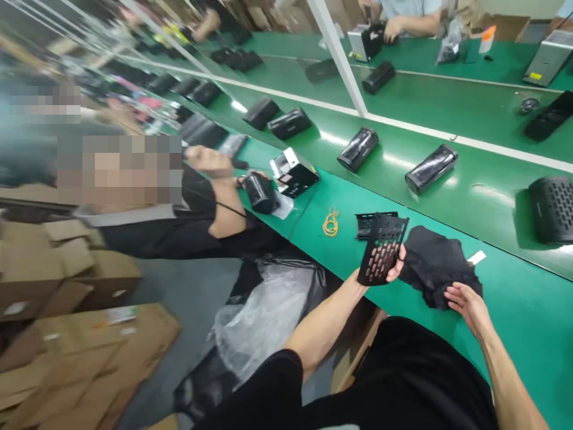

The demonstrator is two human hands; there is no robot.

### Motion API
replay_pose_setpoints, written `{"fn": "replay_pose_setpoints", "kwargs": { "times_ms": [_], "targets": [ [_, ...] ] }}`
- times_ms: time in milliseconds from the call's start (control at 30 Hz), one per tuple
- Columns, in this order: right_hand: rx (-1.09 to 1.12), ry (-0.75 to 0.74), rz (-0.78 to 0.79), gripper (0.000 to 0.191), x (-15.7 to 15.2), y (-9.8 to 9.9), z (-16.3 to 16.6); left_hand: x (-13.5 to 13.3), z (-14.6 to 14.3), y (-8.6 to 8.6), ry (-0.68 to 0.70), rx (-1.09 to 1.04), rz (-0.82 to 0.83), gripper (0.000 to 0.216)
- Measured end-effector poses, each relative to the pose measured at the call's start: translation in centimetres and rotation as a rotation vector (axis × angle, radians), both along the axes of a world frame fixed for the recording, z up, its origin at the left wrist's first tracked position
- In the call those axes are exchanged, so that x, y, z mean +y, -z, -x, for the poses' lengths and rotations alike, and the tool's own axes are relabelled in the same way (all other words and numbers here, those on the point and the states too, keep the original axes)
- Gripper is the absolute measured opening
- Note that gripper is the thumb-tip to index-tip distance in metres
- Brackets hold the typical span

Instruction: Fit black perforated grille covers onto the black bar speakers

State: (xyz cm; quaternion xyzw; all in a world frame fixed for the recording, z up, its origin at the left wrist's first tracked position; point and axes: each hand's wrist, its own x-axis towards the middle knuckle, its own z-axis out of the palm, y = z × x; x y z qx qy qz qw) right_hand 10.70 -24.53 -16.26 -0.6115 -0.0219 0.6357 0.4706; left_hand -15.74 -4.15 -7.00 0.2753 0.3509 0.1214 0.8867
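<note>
My left hand [394, 267] is closed on a black perforated grille panel [382, 249] and holds it upright above the near edge of the green table [514, 310]. My right hand [465, 303] rests on the lower edge of a crumpled black cloth [432, 266] lying on the table, fingers bent on the fabric. A second black grille piece [366, 222] lies flat just behind the held panel.
A yellow coiled cord [330, 223] lies left of the panels. Black speakers [430, 169] ride the green conveyor. A co-worker at my left holds a black speaker [259, 192]. Another person [409, 18] works across the belt. Cardboard boxes [89, 334] and plastic bags [264, 316] fill the floor.
</note>
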Motion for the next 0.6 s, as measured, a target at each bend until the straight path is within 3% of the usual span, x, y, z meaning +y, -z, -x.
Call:
{"fn": "replay_pose_setpoints", "kwargs": {
  "times_ms": [133,200,267,333,467,533,600],
  "targets": [
    [0.008,0.046,0.008,0.065,0.2,-0.1,0.4,3.3,3.8,-5.1,-0.091,-0.032,-0.145,0.034],
    [-0.007,0.055,0.008,0.064,0.3,-0.9,0.6,3.7,3.8,-6.8,-0.054,-0.017,-0.192,0.038],
    [-0.029,0.054,0.001,0.061,0.4,-2.1,0.8,2.7,1.9,-7.5,0.05,0.028,-0.173,0.044],
    [-0.046,0.058,-0.04,0.059,0.2,-4.0,0.8,0.7,-1.4,-7.0,0.176,0.069,-0.124,0.046],
    [-0.045,0.01,-0.222,0.074,-0.9,-8.4,0.9,-4.5,-9.4,-3.7,0.403,0.032,-0.023,0.036],
    [-0.127,-0.065,-0.224,0.081,-1.6,-10.1,0.8,-6.8,-12.3,-2.1,0.423,-0.033,0.04,0.034],
    [-0.238,-0.052,-0.121,0.083,-2.2,-11.2,0.5,-8.3,-14.1,-0.9,0.41,-0.066,0.106,0.036]
  ]
}}
